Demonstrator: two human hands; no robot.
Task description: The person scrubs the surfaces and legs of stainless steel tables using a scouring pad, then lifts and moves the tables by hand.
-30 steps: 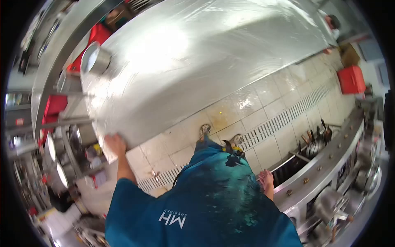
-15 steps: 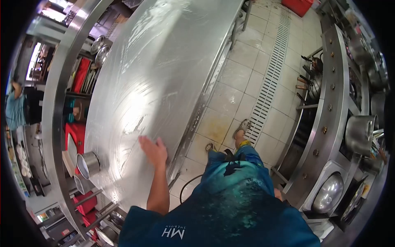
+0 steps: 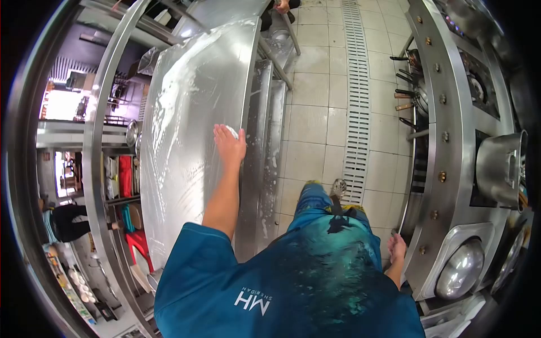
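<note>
My left hand [image 3: 230, 147] is over the wet steel table [image 3: 191, 107], close to its aisle-side edge. Its fingers point forward and the thumb stands apart, so it is open. A small white patch shows between fingers and thumb; I cannot tell if it is foam or glare. White streaks of suds [image 3: 169, 93] run across the tabletop. My right hand [image 3: 397, 247] hangs low at my side, near the front of the stove [image 3: 431, 191]. Its fingers are loosely bent and apart, with nothing visible in them.
A long floor drain [image 3: 357, 101] runs along the tiled aisle. Pan handles [image 3: 403, 93] jut out below the stove. On the stove side stand a large pot [image 3: 499, 169] and a metal bowl [image 3: 461, 267]. Another person's hand [image 3: 282, 7] shows at the far end.
My view has moved forward along the table. My left hand has shifted to the table's aisle-side edge. My right hand, barely visible before, now shows at my side.
</note>
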